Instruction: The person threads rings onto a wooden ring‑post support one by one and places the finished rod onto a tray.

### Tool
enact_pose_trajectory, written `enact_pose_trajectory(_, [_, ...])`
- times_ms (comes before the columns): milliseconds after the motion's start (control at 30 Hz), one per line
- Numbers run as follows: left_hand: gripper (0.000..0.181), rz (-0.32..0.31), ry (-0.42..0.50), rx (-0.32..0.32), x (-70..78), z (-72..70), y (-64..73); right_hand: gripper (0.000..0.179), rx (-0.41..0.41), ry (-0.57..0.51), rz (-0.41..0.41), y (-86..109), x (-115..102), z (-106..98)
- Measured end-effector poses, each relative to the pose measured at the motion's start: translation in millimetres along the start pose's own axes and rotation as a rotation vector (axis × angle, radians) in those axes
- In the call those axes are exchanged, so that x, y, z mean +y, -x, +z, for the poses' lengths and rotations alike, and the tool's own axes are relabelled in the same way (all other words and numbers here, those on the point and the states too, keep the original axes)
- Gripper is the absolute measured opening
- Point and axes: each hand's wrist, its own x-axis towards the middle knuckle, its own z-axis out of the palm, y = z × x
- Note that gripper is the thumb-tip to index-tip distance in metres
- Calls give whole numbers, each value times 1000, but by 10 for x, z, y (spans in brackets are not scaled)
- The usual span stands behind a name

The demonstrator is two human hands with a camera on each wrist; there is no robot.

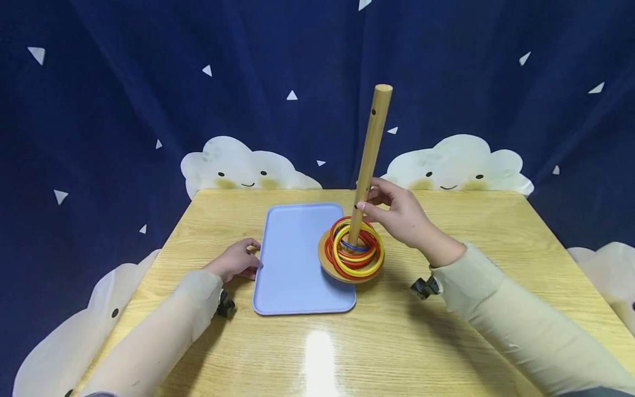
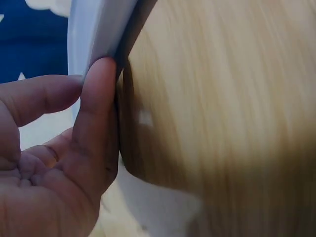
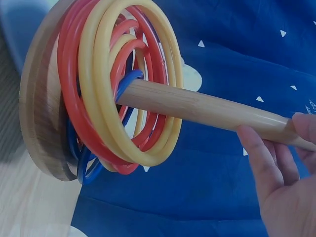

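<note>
My right hand (image 1: 404, 212) grips the lower part of a wooden pole (image 1: 373, 140) between thumb and fingers. The pole leans slightly to the right and rises from a round wooden base (image 1: 324, 259). Red, yellow and blue rings (image 3: 101, 84) lie stacked loosely around its foot. In the head view the base overlaps the right edge of a pale blue tray (image 1: 292, 253). At the tray's left edge is my left hand (image 1: 235, 260). The left wrist view shows its thumb and a finger (image 2: 98, 94) pinching the rim, with the other fingers partly hidden.
A light wooden table (image 1: 416, 353) lies under everything. Behind it hangs a dark blue curtain (image 1: 238, 71) with white triangles and smiling clouds. Each wrist carries a small black camera mount, such as the one on the right cuff (image 1: 425, 287).
</note>
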Motion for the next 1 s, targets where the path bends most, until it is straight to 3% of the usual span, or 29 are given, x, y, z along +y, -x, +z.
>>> enact_pose_trajectory(533, [45,78,-33,-31,265,879,127,41,-14,124,-30,-14,340,159])
enact_pose_trajectory(700, [46,84,-31,-19,284,989,157,40,-36,163,-35,17,380,176])
enact_pose_trajectory(1000, [48,88,-54,-16,284,1029,145,36,-46,174,-11,70,429,201])
